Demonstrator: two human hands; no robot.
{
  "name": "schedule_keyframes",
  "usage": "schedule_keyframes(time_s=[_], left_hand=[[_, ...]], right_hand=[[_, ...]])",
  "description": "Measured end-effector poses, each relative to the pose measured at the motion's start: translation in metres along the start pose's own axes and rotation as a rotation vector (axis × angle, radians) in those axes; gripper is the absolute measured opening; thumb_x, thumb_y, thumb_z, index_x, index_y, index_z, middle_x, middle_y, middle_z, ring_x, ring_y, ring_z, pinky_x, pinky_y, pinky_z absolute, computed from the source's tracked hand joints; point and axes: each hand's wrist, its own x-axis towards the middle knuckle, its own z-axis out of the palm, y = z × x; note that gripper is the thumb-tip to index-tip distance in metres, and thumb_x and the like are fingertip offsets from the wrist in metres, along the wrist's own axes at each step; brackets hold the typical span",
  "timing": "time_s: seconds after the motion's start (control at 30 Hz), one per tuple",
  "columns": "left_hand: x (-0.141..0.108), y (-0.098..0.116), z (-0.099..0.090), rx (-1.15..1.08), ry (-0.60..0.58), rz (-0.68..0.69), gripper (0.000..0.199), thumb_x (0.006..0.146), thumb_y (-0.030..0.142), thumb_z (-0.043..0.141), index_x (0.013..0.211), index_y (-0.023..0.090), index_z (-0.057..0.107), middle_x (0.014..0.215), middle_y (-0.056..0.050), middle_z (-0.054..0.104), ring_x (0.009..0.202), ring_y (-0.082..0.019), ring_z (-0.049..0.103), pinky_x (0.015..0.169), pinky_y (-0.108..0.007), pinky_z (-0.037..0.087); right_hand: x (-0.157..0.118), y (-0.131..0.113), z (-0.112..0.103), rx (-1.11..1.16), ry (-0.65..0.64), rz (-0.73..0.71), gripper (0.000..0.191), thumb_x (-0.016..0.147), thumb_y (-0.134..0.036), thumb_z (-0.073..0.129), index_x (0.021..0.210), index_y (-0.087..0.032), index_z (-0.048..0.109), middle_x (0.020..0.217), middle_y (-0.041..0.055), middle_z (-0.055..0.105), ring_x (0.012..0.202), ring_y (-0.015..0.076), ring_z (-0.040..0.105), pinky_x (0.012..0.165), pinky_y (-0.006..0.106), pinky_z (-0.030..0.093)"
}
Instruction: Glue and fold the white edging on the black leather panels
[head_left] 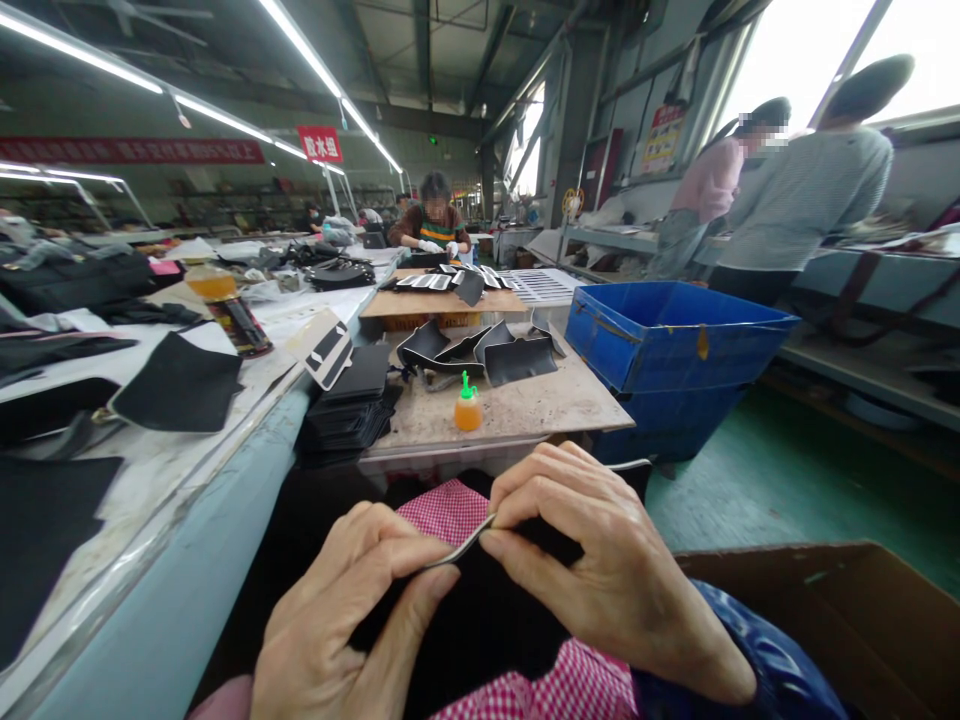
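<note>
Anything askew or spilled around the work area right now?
I see no spill. The black sheets behind the small bottle lie curled in a loose heap, untidy beside the flat stack to their left. Dark specks dot the board.

Head Camera Position

The camera sits on my head, facing forward and down. My left hand [341,610] and right hand [600,545] occupy the near foreground; the wide view extends past the worktable [420,415] to the ceiling light [300,47].
</note>
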Motion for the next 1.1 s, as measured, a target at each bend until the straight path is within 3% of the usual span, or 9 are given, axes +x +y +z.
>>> schedule_keyframes(time_s=[0.13,0.23,0.33,0.57,0.67,0.77,0.87,0.97,1.1], left_hand=[[0.006,-0.009,-0.005,0.102,-0.084,0.12,0.005,0.096,0.02,0.056,0.096,0.023,0.06,0.084,0.005,0.059,0.074,-0.006,0.059,0.067,-0.018,0.045],[0.011,-0.013,-0.002,0.317,-0.027,0.268,0.011,0.094,0.015,0.058,0.102,0.021,0.061,0.088,0.003,0.064,0.082,-0.011,0.058,0.08,-0.028,0.041],[0.01,-0.014,0.008,0.477,-0.014,0.333,0.018,0.094,0.012,0.056,0.111,0.016,0.061,0.092,-0.001,0.067,0.082,-0.015,0.058,0.079,-0.033,0.04],[0.01,-0.01,0.009,0.307,-0.072,0.372,0.011,0.094,0.011,0.054,0.1,0.016,0.062,0.081,-0.001,0.065,0.072,-0.013,0.06,0.069,-0.025,0.052],[0.014,-0.005,-0.002,0.283,-0.05,0.423,0.015,0.095,0.011,0.05,0.092,0.018,0.062,0.074,0.002,0.066,0.065,-0.011,0.061,0.065,-0.022,0.052],[0.016,-0.004,-0.01,0.293,-0.096,0.415,0.016,0.096,0.013,0.049,0.089,0.019,0.062,0.07,0.003,0.065,0.062,-0.009,0.061,0.06,-0.018,0.05],[0.015,-0.007,-0.013,0.284,-0.103,0.378,0.014,0.097,0.013,0.05,0.091,0.019,0.061,0.071,0.003,0.064,0.061,-0.008,0.059,0.06,-0.017,0.048],[0.013,-0.01,-0.014,0.315,-0.106,0.399,0.011,0.095,0.013,0.053,0.099,0.019,0.061,0.078,0.003,0.067,0.068,-0.009,0.062,0.071,-0.019,0.05],[0.012,-0.004,-0.014,0.334,-0.069,0.391,0.01,0.096,0.014,0.054,0.097,0.021,0.061,0.079,0.003,0.069,0.072,-0.01,0.063,0.076,-0.02,0.049]], right_hand=[[0.001,0.002,0.007,-0.037,0.01,-0.004,0.013,0.09,-0.014,0.062,0.077,-0.017,0.06,0.082,-0.0005,0.07,0.075,0.0124,0.061,0.073,0.029,0.039],[0.0,0.005,0.015,-0.071,0.021,-0.003,0.015,0.09,-0.014,0.062,0.075,-0.016,0.06,0.081,0.0004,0.069,0.075,0.0129,0.061,0.073,0.029,0.039],[-0.001,0.008,0.019,-0.071,0.009,0.006,0.014,0.09,-0.014,0.063,0.076,-0.015,0.061,0.081,0.0015,0.069,0.077,0.0136,0.061,0.073,0.029,0.041],[-0.002,0.017,-0.007,0.147,-0.25,-0.095,0.005,0.089,-0.019,0.07,0.091,-0.016,0.074,0.098,0.002,0.076,0.089,0.0121,0.069,0.082,0.023,0.052],[-0.007,0.02,-0.02,0.256,-0.29,-0.113,0.019,0.086,-0.022,0.072,0.103,-0.014,0.075,0.117,0.0081,0.074,0.098,0.0139,0.072,0.086,0.019,0.056],[-0.012,0.021,-0.032,0.33,-0.188,-0.08,0.021,0.089,-0.024,0.069,0.108,-0.018,0.072,0.114,0.0068,0.075,0.095,0.0125,0.074,0.082,0.016,0.058],[-0.012,0.018,-0.036,0.146,-0.072,-0.11,0.016,0.091,-0.027,0.067,0.105,-0.021,0.071,0.108,0.0041,0.077,0.093,0.0131,0.073,0.08,0.02,0.058],[-0.011,0.014,-0.029,-0.051,-0.058,-0.149,0.021,0.09,-0.03,0.069,0.106,-0.017,0.069,0.108,0.0055,0.076,0.095,0.0167,0.069,0.083,0.028,0.055],[-0.013,0.007,-0.016,-0.076,-0.023,-0.079,0.022,0.087,-0.031,0.073,0.101,-0.015,0.069,0.094,0.0015,0.073,0.083,0.0139,0.061,0.077,0.028,0.048]])
